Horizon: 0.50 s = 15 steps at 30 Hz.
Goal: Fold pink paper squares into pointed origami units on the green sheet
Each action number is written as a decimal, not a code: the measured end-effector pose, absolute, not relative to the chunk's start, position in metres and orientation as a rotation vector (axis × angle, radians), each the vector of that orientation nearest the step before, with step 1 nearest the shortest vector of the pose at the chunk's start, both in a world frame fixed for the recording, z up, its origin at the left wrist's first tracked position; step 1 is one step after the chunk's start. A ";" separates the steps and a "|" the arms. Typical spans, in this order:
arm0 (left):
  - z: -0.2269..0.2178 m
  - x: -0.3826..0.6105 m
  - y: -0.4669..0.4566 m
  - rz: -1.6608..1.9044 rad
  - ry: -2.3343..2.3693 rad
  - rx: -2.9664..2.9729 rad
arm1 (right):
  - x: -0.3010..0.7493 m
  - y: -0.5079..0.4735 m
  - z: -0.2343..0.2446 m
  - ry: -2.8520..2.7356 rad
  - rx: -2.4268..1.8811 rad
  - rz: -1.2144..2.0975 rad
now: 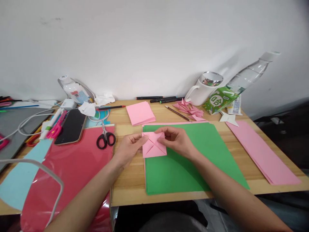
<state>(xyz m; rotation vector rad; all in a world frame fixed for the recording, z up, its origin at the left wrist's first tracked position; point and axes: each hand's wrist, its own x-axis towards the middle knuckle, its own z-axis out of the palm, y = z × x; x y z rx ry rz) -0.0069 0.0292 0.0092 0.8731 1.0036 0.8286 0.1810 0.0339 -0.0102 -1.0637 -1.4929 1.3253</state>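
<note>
A small pink square of paper [154,149] with diagonal creases is held over the left part of a green paper stack [193,167]. My left hand [130,145] pinches its left edge, thumb on top. My right hand [177,140] grips the upper right side, with the thumb on the face and fingers curled over the top edge. The fingertips behind the paper are hidden. Just behind lies a stack of pink squares [140,113]. Folded pink paper pieces [189,109] are heaped at the back right, beside a pencil [178,113].
Black-handled scissors [105,137] rest on a red plastic folder [79,161], near a phone [71,126]. A white mug [201,90], a green carton [219,100] and a tilted clear bottle [251,74] stand back right. Pink strips [263,153] lie rightward. A white cable [51,172] loops front left.
</note>
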 end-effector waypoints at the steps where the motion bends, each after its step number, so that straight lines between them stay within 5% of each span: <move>1: 0.008 -0.007 0.029 0.835 1.019 0.856 | 0.181 0.034 -0.011 -1.521 -1.057 1.307; 4: 0.005 -0.005 0.028 0.849 1.046 0.822 | 0.183 0.034 -0.009 -1.635 -1.033 1.118; 10: 0.006 -0.002 0.025 0.899 1.077 0.751 | 0.178 0.010 0.015 -2.084 -0.766 0.179; 15: 0.002 0.002 0.022 0.837 1.028 0.728 | 0.170 -0.013 0.012 -2.434 -0.756 -0.166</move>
